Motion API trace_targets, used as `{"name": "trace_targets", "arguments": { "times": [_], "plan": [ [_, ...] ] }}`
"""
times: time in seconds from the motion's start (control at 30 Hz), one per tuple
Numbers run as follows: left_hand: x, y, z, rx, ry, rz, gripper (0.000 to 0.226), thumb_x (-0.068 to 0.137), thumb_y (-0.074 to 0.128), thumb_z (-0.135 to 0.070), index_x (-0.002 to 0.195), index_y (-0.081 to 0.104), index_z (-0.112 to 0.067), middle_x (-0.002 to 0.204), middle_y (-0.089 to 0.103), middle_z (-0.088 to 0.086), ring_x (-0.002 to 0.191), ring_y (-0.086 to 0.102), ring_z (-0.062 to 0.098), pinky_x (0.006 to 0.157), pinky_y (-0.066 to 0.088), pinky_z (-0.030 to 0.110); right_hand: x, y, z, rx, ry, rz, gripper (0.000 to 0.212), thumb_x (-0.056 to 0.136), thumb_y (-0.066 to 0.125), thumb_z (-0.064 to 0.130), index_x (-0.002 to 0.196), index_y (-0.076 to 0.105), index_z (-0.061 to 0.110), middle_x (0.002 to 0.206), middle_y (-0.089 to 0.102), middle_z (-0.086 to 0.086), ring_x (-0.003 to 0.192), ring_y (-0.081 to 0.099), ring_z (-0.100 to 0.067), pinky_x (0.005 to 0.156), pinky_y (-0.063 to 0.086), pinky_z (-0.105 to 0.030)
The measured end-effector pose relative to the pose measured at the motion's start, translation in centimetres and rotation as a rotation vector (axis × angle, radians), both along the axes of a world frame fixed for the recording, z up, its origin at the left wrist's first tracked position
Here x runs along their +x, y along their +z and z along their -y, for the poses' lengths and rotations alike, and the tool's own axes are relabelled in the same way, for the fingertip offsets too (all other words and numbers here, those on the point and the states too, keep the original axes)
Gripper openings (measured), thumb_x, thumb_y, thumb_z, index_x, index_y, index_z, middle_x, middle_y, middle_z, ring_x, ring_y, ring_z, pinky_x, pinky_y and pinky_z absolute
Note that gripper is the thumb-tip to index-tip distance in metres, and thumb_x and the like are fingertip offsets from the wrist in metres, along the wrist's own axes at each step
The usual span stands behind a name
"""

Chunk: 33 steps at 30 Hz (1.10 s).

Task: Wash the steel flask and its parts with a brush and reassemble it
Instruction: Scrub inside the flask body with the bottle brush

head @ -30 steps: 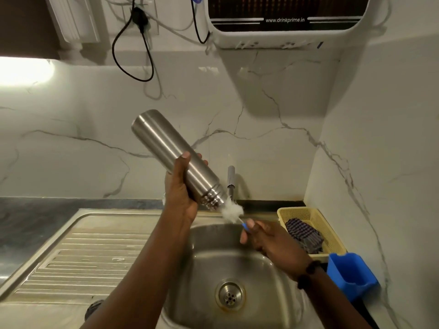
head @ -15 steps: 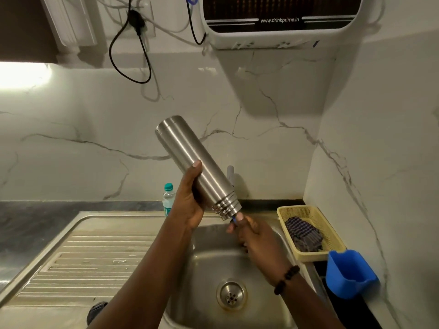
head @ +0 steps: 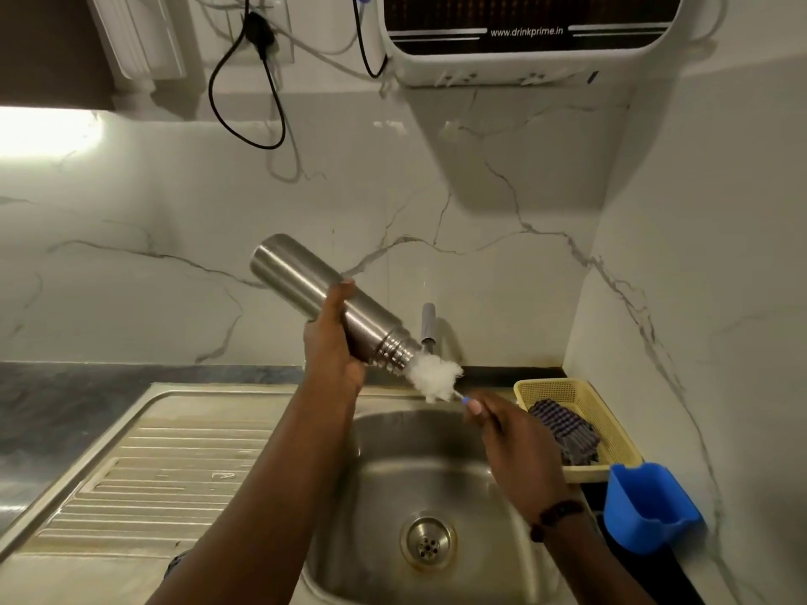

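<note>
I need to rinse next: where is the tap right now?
In the head view the tap stands at the back of the sink, centre-right, just behind the steel flask mouth and the brush.

A home kitchen: steel sink (head: 244, 456) with drainboard, marble-look backsplash (head: 174, 238), wall-mounted water purifier (head: 524, 58).

A steel sink unit (head: 183, 465) is carrying a yellow basket (head: 607, 412) at its right, and a blue container (head: 646, 513) is sitting just beside that basket.
</note>
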<state>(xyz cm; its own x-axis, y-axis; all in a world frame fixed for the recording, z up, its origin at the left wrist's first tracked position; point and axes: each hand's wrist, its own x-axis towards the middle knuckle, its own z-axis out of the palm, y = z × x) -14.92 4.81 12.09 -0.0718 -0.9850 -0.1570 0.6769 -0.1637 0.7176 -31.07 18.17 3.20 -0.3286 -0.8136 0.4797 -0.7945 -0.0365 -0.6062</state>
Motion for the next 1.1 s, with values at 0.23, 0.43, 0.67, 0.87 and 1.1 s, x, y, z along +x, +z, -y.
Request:
{"name": "trace_targets", "arguments": {
  "times": [0.23,0.43,0.67,0.87,1.1],
  "plan": [
    [-0.2,-1.6,0.4,-0.131,-0.075,-0.042,0.061,0.080,0.074,-0.027,0.134,0.050,-0.011,0.103,0.069,0.011,0.092,0.069,0.026,0.090,0.056,0.051,1.2,0.8,0.1,0.170,0.233,0.360,0.045,0.098,0.037,0.051,0.075,0.066,0.027,0.079,0.068,0.001,0.077,0.062,-0.009,0.075,0.050,-0.020],
    [-0.4,-1.1,0.8,-0.239,-0.103,-0.125,0.059,0.084,0.071,-0.026,0.135,0.048,-0.008,0.097,0.069,0.009,0.090,0.069,0.023,0.092,0.054,0.048,0.6,1.2,0.6,0.191,0.194,0.338,0.046,0.101,0.036,0.049,0.073,0.066,0.028,0.070,0.065,0.000,0.070,0.060,-0.014,0.073,0.049,-0.035],
    [-1.5,-1.7,-0.8,-0.198,-0.239,0.012,0.090,0.064,0.080,-0.034,0.141,0.044,-0.004,0.107,0.067,0.015,0.089,0.071,0.024,0.068,0.059,0.040,2.7,2.7,1.0,0.282,0.346,0.614,0.040,0.104,0.037,0.036,0.089,0.067,0.015,0.056,0.044,0.009,0.047,0.039,-0.004,0.047,0.033,-0.015],
    [0.3,-1.2,1.5,-0.246,-0.124,-0.093,0.095,0.059,0.081,-0.038,0.141,0.045,-0.006,0.106,0.069,0.012,0.093,0.069,0.025,0.091,0.056,0.049,-0.1,1.4,-0.3,0.340,0.387,0.540,0.050,0.099,0.039,0.055,0.079,0.065,0.017,0.059,0.045,0.002,0.052,0.038,-0.008,0.050,0.032,-0.023],
    [-1.4,-1.1,-0.6,-0.308,-0.279,-0.080,0.098,0.046,0.092,-0.047,0.128,0.059,-0.003,0.102,0.071,0.011,0.088,0.070,0.021,0.071,0.060,0.035,2.9,3.6,1.6,0.252,0.406,0.634,0.040,0.104,0.036,0.036,0.079,0.061,0.018,0.056,0.042,0.008,0.048,0.037,-0.004,0.045,0.031,-0.014]
  ]
}}
